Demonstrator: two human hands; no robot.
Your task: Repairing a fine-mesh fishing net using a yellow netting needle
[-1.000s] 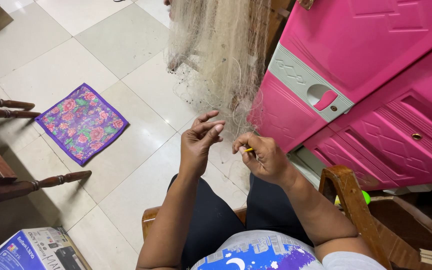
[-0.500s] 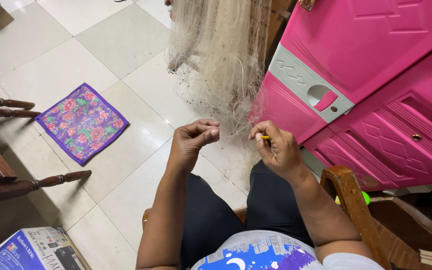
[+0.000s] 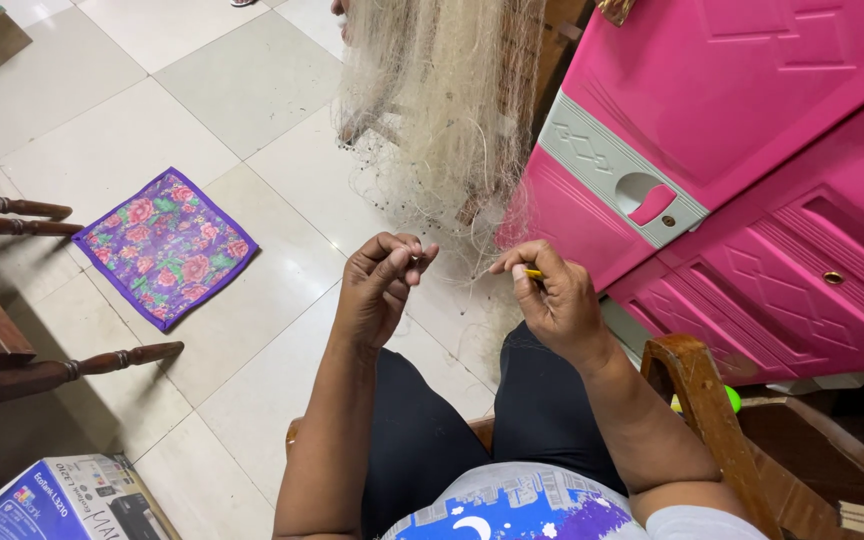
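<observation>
Beside pink cabinet [image 3: 752, 150], hanging net [image 3: 442, 110]

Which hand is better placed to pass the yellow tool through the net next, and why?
Probably the right hand: its fingers already pinch the yellow tool beside the pale net. The left hand only pinches strands.

viewpoint: one head-worn camera, looking steeply down from above the person's lap
facing: forward over knees to tiled floor [image 3: 252, 90], upper frame
nearness: close, hands mid-frame
</observation>
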